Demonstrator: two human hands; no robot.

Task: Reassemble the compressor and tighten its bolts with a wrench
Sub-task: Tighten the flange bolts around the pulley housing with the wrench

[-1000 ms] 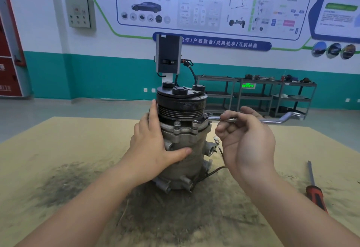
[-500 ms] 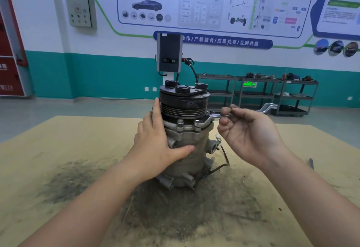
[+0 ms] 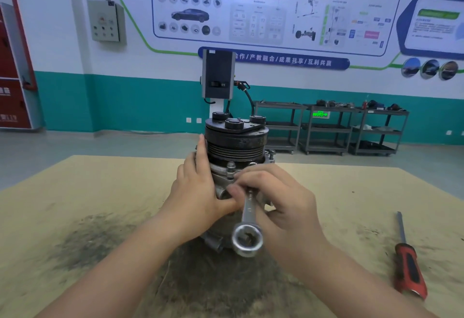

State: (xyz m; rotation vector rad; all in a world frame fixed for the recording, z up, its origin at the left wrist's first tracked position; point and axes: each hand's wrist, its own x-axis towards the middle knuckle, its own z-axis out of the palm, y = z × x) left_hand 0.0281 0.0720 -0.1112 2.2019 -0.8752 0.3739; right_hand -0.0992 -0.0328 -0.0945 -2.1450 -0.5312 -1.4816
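Wrench (image 3: 247, 227) swung toward camera, right hand (image 3: 283, 207) gripping it; left hand (image 3: 198, 192) flat on grimy compressor (image 3: 236, 142).

Upright compressor (image 3: 236, 142); silver wrench (image 3: 247, 219) angled against its front.

Wrench (image 3: 247, 219) swings from pointing out to the right of the compressor (image 3: 236, 152) to pointing toward the camera; its ring end now sits low in front of the housing, nearest the viewer, instead of far right. Right hand (image 3: 278, 207) moves with it, from beside the compressor's right flank to directly in front of the body, fingers curled round the shaft close to the bolt flange. It now sits just beside the left hand (image 3: 198, 192), thumbs near each other. Red-handled screwdriver (image 3: 408, 265) is back in view at right after dropping mostly out of frame.
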